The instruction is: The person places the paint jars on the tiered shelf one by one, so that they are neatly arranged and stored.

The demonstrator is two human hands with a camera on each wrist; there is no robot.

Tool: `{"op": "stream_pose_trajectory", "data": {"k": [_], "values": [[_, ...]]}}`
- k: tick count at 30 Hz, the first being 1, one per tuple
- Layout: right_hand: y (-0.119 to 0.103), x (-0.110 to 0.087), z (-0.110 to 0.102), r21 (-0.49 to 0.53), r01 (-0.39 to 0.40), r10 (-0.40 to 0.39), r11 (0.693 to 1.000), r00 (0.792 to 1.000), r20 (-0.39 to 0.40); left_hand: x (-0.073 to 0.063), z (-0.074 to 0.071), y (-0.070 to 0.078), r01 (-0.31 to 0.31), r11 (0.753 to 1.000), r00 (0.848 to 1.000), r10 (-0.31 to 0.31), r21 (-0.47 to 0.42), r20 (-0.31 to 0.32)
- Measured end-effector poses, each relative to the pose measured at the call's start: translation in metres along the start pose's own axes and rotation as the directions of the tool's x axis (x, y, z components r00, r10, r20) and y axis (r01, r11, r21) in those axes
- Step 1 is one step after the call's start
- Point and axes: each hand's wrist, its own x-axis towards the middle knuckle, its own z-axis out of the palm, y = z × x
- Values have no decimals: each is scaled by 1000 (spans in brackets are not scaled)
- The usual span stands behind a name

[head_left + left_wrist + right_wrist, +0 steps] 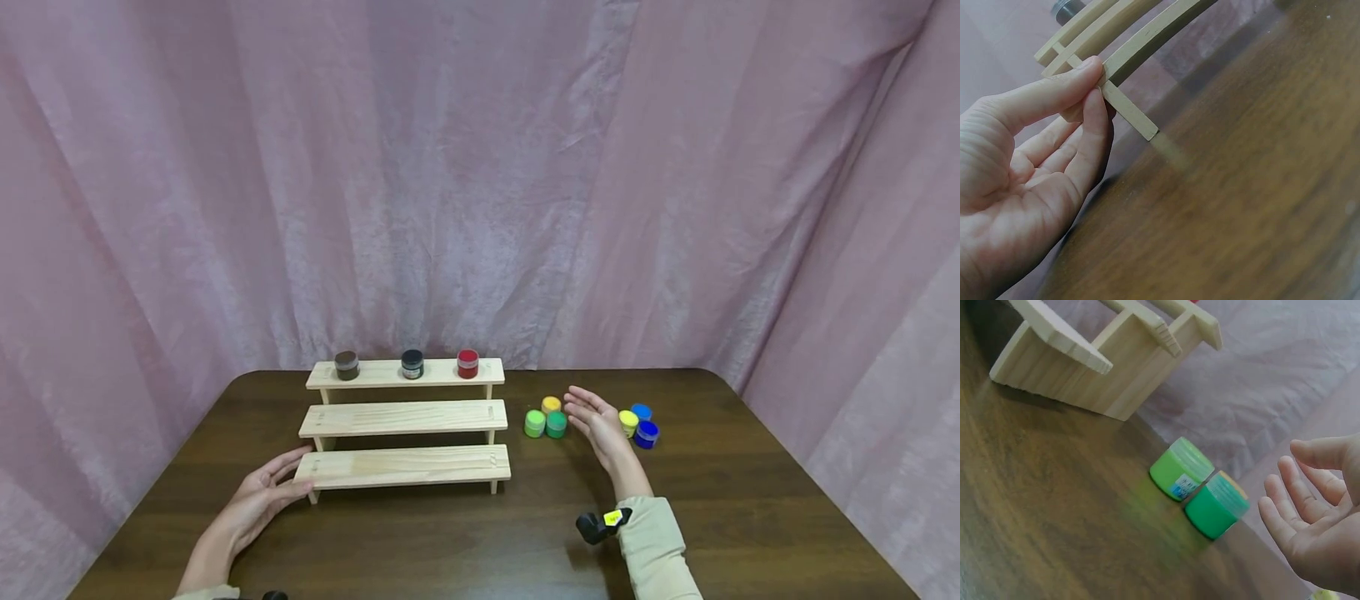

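A three-step wooden display shelf (pixel 405 417) stands on the table. At the left end of its lowest step, my left hand (pixel 258 504) pinches the wood between thumb (pixel 1063 94) and fingers. Brown (pixel 347 365), black (pixel 412 363) and red (pixel 468 363) paint jars sit spaced along the top step. Right of the shelf are a light green jar (pixel 1182 470), a dark green jar (pixel 1217 506) and an orange-yellow jar (pixel 551 405). Just beside them, my right hand (pixel 600 425) hovers with relaxed fingers, holding nothing.
Beyond my right hand stand a yellow jar (pixel 628 421), a light blue jar (pixel 641 412) and a dark blue jar (pixel 647 434). Pink curtains (pixel 480 183) hang behind the dark wooden table (pixel 450 550) and along its sides.
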Motion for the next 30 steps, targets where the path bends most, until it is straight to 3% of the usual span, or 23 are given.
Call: {"op": "stream_pose_trajectory", "data": {"k": [5,13,21,30], "values": [[8,2,1,-21,-11,10,1000,1000,-27,-1,0,0,-1,1000,1000,1,5,-28],[20,1,0,-29,-26,24,999,998,-61,1,1,-3,8,1000,1000,-8,9,-9],[27,-4,-1,23,-68,69,997,994,-83,2,2,-2,26,1000,1000,-26,9,-18],[35,-1,5,-27,-42,40,999,996,-77,-1,0,0,24,1000,1000,-24,-3,-3]]}}
